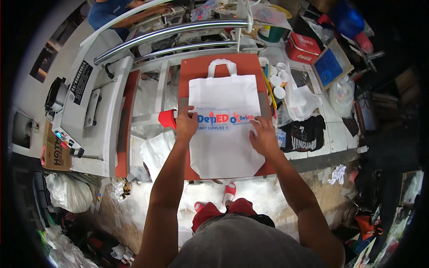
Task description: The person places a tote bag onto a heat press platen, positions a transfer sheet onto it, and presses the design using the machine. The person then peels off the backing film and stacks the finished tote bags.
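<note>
A white tote bag lies flat on the red-orange press bed, its handles pointing away from me. Across its middle runs a strip of blue and red print reading "DepED" and "SBFP SUPPLIES". The strip looks like a thin printed film on the cloth. My left hand rests at the strip's left end, fingertips touching it near the bag's edge. At the right end, my right hand lies on the bag with fingers apart, fingertips at the print's edge. I see nothing gripped in either hand.
The heat press head stands at left, with chrome rails behind the bed. A red cloth hangs beside my left hand. On the right are cups, a red cooler and a black bag. Another person is at upper left.
</note>
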Demonstrator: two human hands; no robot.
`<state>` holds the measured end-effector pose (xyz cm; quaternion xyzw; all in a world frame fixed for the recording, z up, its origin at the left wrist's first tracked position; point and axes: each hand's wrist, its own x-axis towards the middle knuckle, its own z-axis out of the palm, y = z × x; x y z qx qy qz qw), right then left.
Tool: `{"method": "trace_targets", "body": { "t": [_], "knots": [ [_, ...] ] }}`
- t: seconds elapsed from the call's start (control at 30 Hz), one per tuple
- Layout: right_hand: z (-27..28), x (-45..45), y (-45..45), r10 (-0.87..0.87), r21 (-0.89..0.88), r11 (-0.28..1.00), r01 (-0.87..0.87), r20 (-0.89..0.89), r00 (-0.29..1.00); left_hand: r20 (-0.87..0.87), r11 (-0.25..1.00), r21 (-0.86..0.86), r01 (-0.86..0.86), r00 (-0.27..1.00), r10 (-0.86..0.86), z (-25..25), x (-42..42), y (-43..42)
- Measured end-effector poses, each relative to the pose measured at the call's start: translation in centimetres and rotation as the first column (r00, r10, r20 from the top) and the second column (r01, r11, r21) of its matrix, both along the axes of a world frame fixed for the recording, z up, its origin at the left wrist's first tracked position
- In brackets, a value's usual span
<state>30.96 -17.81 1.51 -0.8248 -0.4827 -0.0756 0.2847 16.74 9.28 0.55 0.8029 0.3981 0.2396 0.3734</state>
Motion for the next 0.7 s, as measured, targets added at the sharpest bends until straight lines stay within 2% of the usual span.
{"method": "trace_targets", "body": {
  "t": [0.27,0.37,0.53,0.63,0.7],
  "knots": [
    [-0.8,-0.6,0.2,-0.027,-0.041,0.999,0.027,-0.006,1.0,-0.02,0.997,0.066,0.035,0.999,-0.034,-1.4,0.5,0.0],
    [-1.3,-0.6,0.3,-0.026,-0.054,0.998,0.027,0.023,0.999,0.006,0.999,0.044,-0.004,1.0,0.004,-1.3,0.6,-0.1],
    [-1.2,-0.9,0.6,-0.046,-0.07,0.997,0.045,-0.015,0.999,-0.061,1.0,-0.014,-0.018,0.998,0.017,-0.9,0.4,0.0],
    [-1.2,-1.2,0.7,-0.054,-0.057,0.997,0.053,-0.016,0.998,-0.016,0.999,0.051,-0.009,1.0,0.01,-1.3,0.3,0.0],
    [-0.9,-1.4,0.6,-0.06,-0.044,0.997,0.06,0.0,0.998,0.028,1.0,0.018,-0.018,0.999,0.017,-0.4,0.1,-0.3]
  ]
}}
